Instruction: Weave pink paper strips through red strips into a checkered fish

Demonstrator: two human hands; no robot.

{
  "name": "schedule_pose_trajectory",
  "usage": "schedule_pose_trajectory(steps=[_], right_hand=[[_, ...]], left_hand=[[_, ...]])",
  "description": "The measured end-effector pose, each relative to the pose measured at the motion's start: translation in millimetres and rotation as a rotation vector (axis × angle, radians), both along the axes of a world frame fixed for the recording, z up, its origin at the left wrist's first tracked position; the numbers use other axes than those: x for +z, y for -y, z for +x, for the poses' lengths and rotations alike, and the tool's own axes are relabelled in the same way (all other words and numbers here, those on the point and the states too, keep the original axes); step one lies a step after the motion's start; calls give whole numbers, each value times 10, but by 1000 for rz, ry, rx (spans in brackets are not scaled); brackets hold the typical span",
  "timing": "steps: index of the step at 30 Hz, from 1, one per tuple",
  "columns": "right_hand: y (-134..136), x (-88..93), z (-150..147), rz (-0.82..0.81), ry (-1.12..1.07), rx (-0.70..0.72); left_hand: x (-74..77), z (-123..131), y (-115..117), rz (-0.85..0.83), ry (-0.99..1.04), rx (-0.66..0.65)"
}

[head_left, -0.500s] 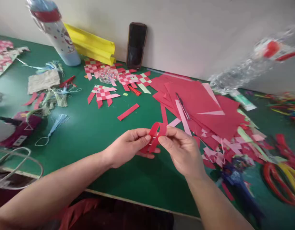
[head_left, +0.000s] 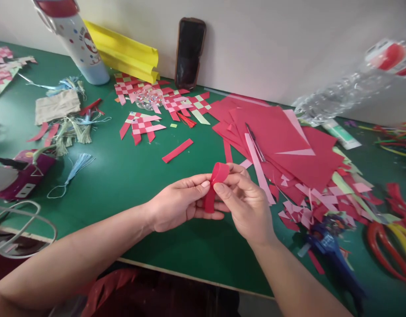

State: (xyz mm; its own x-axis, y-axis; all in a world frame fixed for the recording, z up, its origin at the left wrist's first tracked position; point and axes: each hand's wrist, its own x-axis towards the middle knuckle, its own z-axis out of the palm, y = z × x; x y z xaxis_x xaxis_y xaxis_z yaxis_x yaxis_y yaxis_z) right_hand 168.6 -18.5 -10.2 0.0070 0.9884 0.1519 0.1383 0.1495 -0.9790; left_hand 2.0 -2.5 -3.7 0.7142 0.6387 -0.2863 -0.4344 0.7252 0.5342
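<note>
head view: the left hand (head_left: 181, 200) pinches a red paper strip (head_left: 209, 202) between thumb and fingers, and the right hand (head_left: 251, 204) grips it just beside. the strip curves into a loop above the green table (head_left: 137, 176), its lower end in front of the left fingers. beyond the hands lie a short flat piece (head_left: 177, 150) and a woven checkered piece (head_left: 142, 128); red sheets (head_left: 272, 127) lie to the right.

Green table (head_left: 190, 251). Back: 1 white drink bottle (head_left: 80, 42), yellow sheet (head_left: 123, 50), 1 phone (head_left: 190, 53) propped upright. Left: grey cloth (head_left: 57, 108), tassels (head_left: 79, 168), 1 purple box (head_left: 41, 166). Middle: checkered paper pieces (head_left: 143, 125), 1 loose red strip (head_left: 177, 150). Right: red paper stack (head_left: 265, 125), pink scraps (head_left: 298, 213), blue tool (head_left: 333, 257), scissors (head_left: 376, 229), clear plastic bottle (head_left: 341, 97).
</note>
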Motion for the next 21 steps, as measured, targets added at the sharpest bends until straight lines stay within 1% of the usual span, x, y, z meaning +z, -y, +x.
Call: schedule_pose_trajectory(steps=[4, 10, 18, 21], right_hand=[[2, -14, 7, 13, 40, -10], [20, 7, -11, 44, 94, -39], [44, 12, -12, 168, 176, -78], [38, 9, -19, 217, 191, -71]], left_hand=[[7, -13, -3, 22, 11, -19], [-24, -10, 2, 92, 52, -62], [-29, 0, 5, 65, 64, -56], [-25, -7, 3, 54, 43, -53]])
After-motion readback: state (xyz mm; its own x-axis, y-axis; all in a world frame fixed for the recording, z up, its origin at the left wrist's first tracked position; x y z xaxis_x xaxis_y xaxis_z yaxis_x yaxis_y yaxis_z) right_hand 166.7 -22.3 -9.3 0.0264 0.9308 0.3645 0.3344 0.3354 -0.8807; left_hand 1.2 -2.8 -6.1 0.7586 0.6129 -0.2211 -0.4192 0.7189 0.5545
